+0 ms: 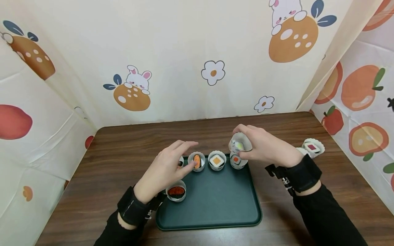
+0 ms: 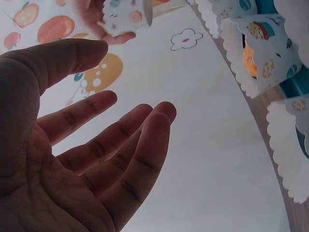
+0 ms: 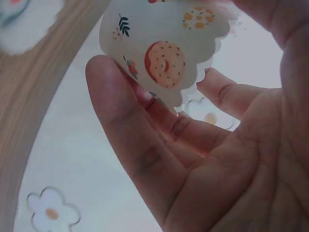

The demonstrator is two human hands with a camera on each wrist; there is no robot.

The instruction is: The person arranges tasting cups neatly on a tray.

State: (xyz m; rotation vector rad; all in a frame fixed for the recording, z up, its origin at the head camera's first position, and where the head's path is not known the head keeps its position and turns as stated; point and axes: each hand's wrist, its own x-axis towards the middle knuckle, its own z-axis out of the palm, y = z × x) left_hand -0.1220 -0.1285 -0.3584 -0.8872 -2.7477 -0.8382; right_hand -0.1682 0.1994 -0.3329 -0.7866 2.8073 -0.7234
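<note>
My right hand [image 1: 266, 143] grips a white paper baking cup [image 1: 235, 145] with a scalloped rim and printed food pictures. The cup is tilted, showing something pale and yellowish inside, above the tray's back right corner. Just below it stands a cup with a sushi roll [image 1: 235, 159], orange at its centre. My left hand [image 1: 167, 162], fingers spread and holding nothing, hovers over the tray's back left. By its thumb is a cup with orange-topped sushi [image 1: 197, 162]; another cup [image 1: 181, 159] is mostly hidden behind the fingers. Nearer the wrist sits a cup with red roe sushi [image 1: 176, 192].
A dark green tray [image 1: 221, 201] lies on the wooden table [image 1: 123, 153]. A cup with a square white roll [image 1: 217, 160] stands in its back row. Right of the tray, a cup with a pink-centred roll [image 1: 313, 148] stands beside another, partly hidden by the right wrist.
</note>
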